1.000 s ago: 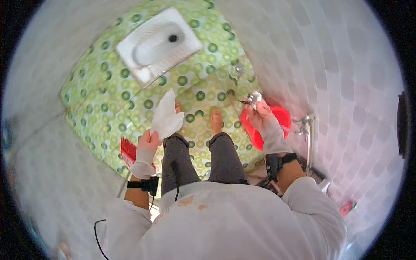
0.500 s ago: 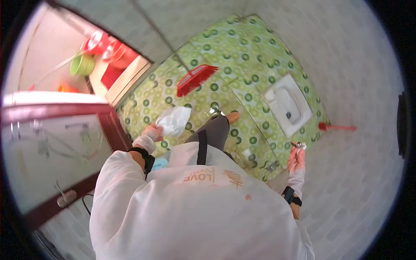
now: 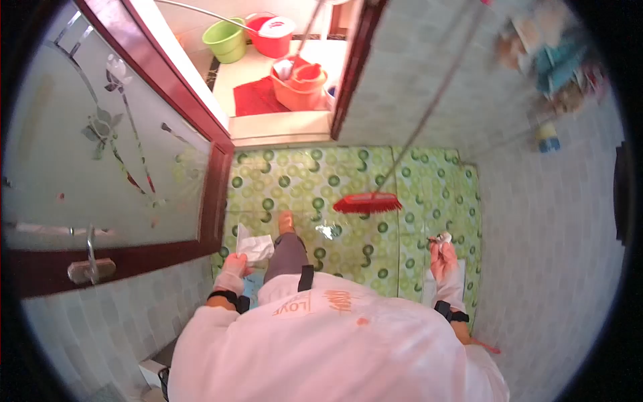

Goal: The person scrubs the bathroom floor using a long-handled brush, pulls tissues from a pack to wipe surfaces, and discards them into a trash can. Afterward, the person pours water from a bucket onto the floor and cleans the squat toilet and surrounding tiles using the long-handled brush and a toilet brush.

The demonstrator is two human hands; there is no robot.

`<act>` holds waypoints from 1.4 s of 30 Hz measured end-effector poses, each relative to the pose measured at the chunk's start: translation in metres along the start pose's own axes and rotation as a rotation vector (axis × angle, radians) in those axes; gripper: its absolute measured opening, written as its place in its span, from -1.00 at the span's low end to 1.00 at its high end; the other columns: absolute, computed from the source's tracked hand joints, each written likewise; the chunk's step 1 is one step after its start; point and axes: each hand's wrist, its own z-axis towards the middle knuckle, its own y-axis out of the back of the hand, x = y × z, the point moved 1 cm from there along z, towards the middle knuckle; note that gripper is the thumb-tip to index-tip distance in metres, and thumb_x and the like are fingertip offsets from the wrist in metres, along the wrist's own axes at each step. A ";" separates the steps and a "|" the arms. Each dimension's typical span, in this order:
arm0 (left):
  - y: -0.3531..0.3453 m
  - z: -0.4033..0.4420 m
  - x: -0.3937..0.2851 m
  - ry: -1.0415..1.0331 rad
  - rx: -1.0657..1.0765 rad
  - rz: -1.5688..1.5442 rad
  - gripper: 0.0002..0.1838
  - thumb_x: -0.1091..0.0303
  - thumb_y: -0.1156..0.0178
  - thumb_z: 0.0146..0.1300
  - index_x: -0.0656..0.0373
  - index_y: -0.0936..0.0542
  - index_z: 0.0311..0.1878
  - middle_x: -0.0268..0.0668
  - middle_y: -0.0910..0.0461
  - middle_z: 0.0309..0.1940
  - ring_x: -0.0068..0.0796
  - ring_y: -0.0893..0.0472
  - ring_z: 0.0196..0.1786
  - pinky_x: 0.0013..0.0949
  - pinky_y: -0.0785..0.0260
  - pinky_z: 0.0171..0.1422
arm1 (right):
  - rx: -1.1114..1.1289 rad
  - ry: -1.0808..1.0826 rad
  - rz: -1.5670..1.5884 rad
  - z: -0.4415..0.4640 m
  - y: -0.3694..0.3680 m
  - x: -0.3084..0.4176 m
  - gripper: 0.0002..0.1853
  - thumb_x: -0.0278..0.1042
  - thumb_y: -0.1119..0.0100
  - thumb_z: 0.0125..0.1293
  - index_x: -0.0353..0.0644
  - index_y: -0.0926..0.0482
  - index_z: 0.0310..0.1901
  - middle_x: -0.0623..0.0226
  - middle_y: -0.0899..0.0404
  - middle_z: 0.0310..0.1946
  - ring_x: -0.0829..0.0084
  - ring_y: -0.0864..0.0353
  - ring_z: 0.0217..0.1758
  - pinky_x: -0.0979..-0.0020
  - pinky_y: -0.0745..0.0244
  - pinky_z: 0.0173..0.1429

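Note:
My left hand (image 3: pixel 232 269), in what looks like a thin see-through glove, is closed on a crumpled white sheet (image 3: pixel 256 246). I cannot tell whether it is paper or plastic. It hangs beside my bent leg (image 3: pixel 287 256), above the green-patterned floor. On the right, my right hand (image 3: pixel 445 262), gloved the same way, pinches a small shiny silvery and dark thing (image 3: pixel 441 238) at its fingertips. Its kind cannot be made out. Both wrists carry black bands. A bare foot (image 3: pixel 287 221) is on the wet tiles.
A red broom (image 3: pixel 367 203) rests on the floor ahead, its long handle leaning up to the right. The frosted door (image 3: pixel 134 154) stands open at left. Beyond the doorway are a green bucket (image 3: pixel 225 41), a red bucket (image 3: pixel 271 43), an orange bucket (image 3: pixel 298 94) and a red mat (image 3: pixel 256 98).
My view has swung left toward the doorway, bringing the buckets and door into fuller sight. The squat toilet has gone out of clear view. Both hands keep hold of their things.

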 end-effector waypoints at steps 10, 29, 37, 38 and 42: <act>0.103 0.023 -0.175 -0.115 -0.089 -0.044 -0.75 0.29 -0.04 0.26 0.23 -0.54 -0.10 -0.32 -0.63 -0.38 -0.51 -0.62 -0.45 -0.43 -0.46 -0.37 | 0.315 -0.254 -0.133 0.250 -0.360 -0.091 -0.65 -0.49 0.06 0.39 -0.37 -0.31 0.17 0.14 -0.47 0.01 0.39 -0.47 0.12 0.55 -0.47 0.17; 0.000 0.097 -0.676 -0.625 -0.067 0.088 -0.79 0.40 -0.05 0.33 0.25 -0.52 -0.03 -0.30 -0.61 -0.27 -0.60 -0.53 -0.26 -0.48 -0.39 -0.15 | 0.646 -0.757 0.000 0.595 -0.768 -0.204 -0.63 -0.47 -0.31 0.16 -0.23 -0.50 0.02 0.31 -0.56 -0.10 0.41 -0.53 0.01 0.30 -0.43 0.19; 0.032 0.125 -0.771 -0.635 -0.101 0.117 -0.75 0.45 -0.05 0.31 0.30 -0.48 0.02 -0.18 -0.58 -0.15 -0.48 -0.57 -0.13 -0.44 -0.39 -0.04 | 0.582 -0.650 -0.019 0.684 -0.823 -0.189 -0.68 -0.49 -0.21 0.23 -0.30 -0.49 0.02 0.22 -0.54 -0.07 0.31 -0.53 0.03 0.27 -0.44 0.23; 0.034 0.131 -0.778 -0.643 -0.062 0.034 -0.74 0.44 -0.05 0.31 0.30 -0.48 0.03 -0.17 -0.58 -0.14 -0.46 -0.58 -0.13 -0.44 -0.40 -0.04 | 0.553 -0.652 -0.018 0.695 -0.825 -0.181 -0.66 -0.50 -0.20 0.24 -0.32 -0.46 0.05 0.22 -0.53 -0.05 0.31 -0.53 0.03 0.28 -0.44 0.23; 0.060 0.149 -0.802 -0.664 -0.163 0.205 -0.73 0.40 -0.06 0.32 0.30 -0.49 0.04 -0.14 -0.58 -0.13 -0.34 -0.59 -0.13 -0.38 -0.39 -0.03 | 0.451 -0.597 -0.073 0.756 -0.791 -0.175 -0.64 -0.55 -0.19 0.23 -0.34 -0.41 0.07 0.17 -0.50 -0.03 0.29 -0.51 0.06 0.27 -0.44 0.24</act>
